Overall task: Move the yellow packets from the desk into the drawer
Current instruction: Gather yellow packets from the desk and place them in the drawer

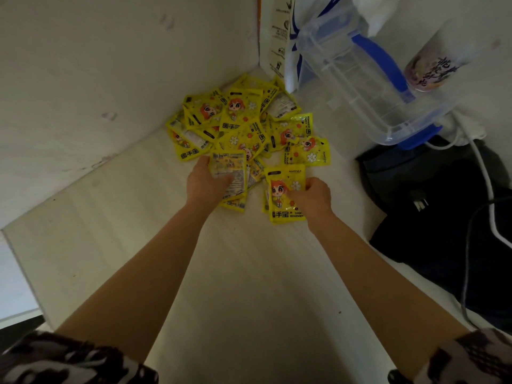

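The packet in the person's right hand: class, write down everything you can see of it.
The packet is a flat, glossy yellow sachet, plastic by its look, printed with a red-haired cartoon figure, white flowers, black Chinese characters and the words "HAND WARMER". It faces up, roughly upright in the view, over the pale desk, just nearer than the pile of packets. The right hand pinches its right edge, thumb on the printed face. More packets seem stacked beneath it.

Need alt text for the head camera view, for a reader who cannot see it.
Two bare hands reach into a pile of yellow packets in a desk corner: the left hand grips a small stack, the right hand pinches another. A clear plastic container and dark bag sit to the right.
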Motion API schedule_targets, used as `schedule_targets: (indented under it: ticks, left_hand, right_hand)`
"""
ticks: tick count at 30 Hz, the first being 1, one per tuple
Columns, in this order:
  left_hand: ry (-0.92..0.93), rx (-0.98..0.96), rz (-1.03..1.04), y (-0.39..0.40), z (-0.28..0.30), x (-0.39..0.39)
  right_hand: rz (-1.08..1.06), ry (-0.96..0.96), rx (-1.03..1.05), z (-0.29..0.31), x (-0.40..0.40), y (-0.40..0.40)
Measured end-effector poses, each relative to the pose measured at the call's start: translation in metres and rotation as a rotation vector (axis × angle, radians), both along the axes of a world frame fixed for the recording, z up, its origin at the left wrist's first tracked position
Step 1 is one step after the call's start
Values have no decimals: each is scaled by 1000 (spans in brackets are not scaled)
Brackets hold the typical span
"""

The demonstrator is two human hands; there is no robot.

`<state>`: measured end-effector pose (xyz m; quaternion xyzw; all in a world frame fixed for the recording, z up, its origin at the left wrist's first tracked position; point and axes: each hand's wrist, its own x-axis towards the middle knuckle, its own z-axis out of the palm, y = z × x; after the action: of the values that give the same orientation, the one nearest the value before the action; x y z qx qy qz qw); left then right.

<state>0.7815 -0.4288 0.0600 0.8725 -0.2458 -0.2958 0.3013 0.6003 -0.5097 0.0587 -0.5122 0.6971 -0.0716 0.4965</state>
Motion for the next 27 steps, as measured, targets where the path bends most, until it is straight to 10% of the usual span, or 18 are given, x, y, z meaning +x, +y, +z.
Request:
schedule_targets:
  ticks: [27]
  left_hand:
    - [264,-131,228,60,11,-56]
  right_hand:
    - [4,-240,-18,33,-29,40]
